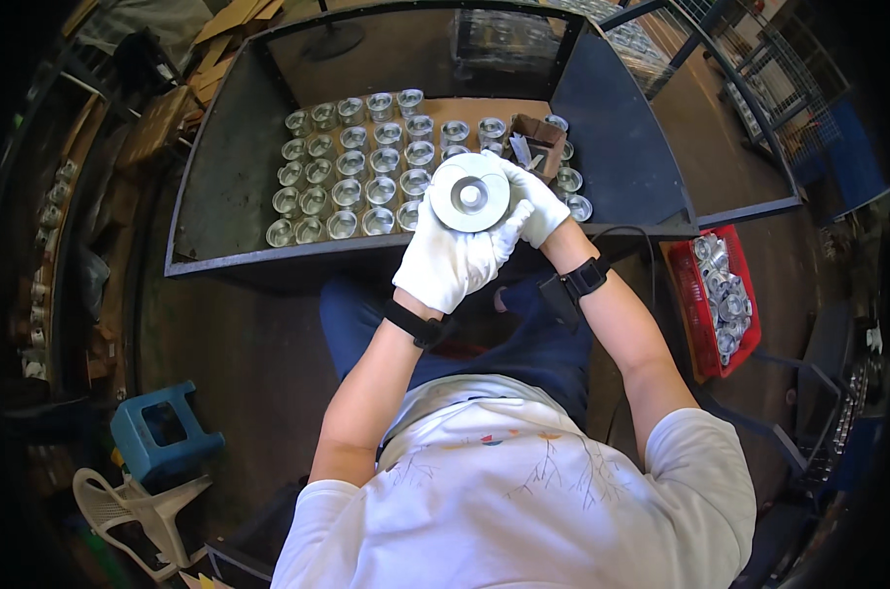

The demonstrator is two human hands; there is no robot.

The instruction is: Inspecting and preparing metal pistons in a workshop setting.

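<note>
A round silver metal part (470, 196) faces up in front of me, with a ring-shaped recess and a pale knob at its centre. My left hand (449, 257), in a white glove, is closed around its lower left edge. From the right, my right hand (537, 207), gloved the same way, grips its far right edge, and those fingertips are partly hidden behind the part. Both hands are above the front edge of the bench. Beyond them, rows of cup-shaped silver metal parts (349, 164) stand on the bench.
The bench has dark raised side panels (612, 128). An open cardboard box (540, 134) sits among the parts at its right. A red crate (743, 278) of metal parts stands at lower right. A blue stool (191, 439) and a pale plastic chair (160, 510) are at lower left.
</note>
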